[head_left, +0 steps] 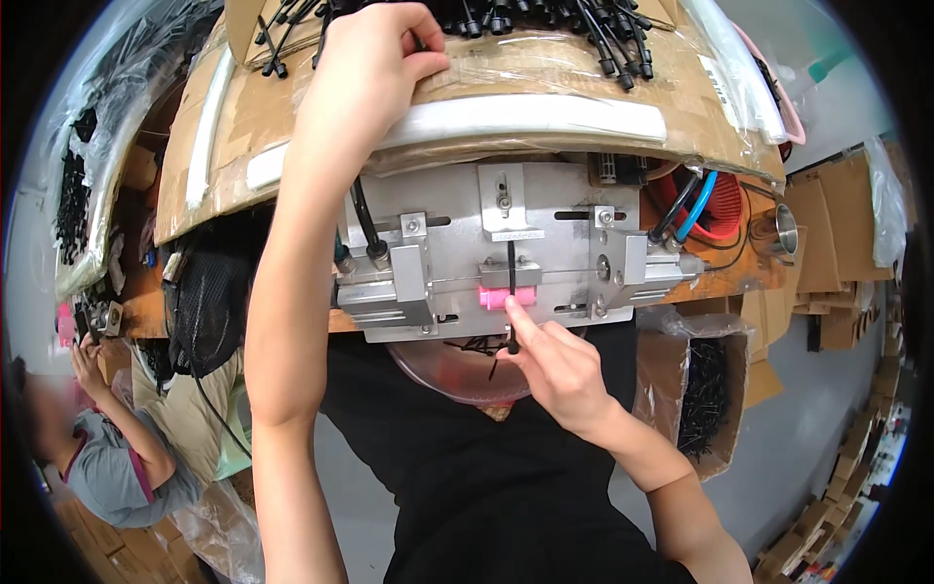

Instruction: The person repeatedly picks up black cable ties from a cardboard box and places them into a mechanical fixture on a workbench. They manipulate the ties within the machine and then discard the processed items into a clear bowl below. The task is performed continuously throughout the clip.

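Note:
My right hand [559, 375] pinches the near end of a thin black rod [512, 268] with a thicker black end piece. The rod stands in line with the middle of a silver metal fixture [457, 209] and crosses over a bright pink block [496, 298]. My right index finger reaches up to the pink block. My left hand [379, 58] is stretched forward over the cardboard, next to a pile of similar black rods [496, 15]. Its fingers are curled in toward the thumb, and whatever lies between them is hidden.
Metal cylinders [384, 297] flank the fixture, with hoses attached. A clear bowl [457, 375] with black rods sits below it. At right are a red basket [715, 204], a metal cup [775, 231] and a carton of black pieces [647, 389]. A co-worker [126, 457] sits at far left.

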